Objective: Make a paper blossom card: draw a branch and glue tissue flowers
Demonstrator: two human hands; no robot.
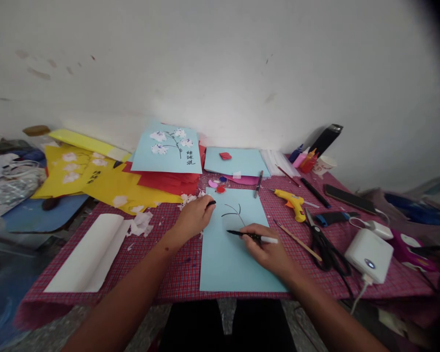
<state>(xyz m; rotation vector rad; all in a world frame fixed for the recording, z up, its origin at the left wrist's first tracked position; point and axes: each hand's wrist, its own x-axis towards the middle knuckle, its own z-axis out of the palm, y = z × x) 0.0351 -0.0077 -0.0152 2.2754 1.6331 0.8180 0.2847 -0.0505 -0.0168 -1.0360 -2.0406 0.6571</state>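
Note:
A light blue sheet of paper (pixel 231 266) lies in front of me, bearing a few thin dark curved lines like a branching stem. My right hand (pixel 266 244) grips a brush pen (pixel 270 240) with a black front and a white rear end. Its dark tip points left, low over the sheet below the drawn lines; whether it touches the paper I cannot tell. At the sheet's upper left edge, my left hand (pixel 196 215) is closed around a small black pen cap (pixel 211 202). Torn white paper bits lie beside that hand.
A finished flower picture (pixel 168 146) lies on red paper at the back. Left are yellow sheets (pixel 110 186) and a folded white sheet (pixel 88 254). To the right are a yellow glue gun (pixel 291 203), black scissors (pixel 324 247), a pencil (pixel 298 239) and a white charger (pixel 369 255) with cables.

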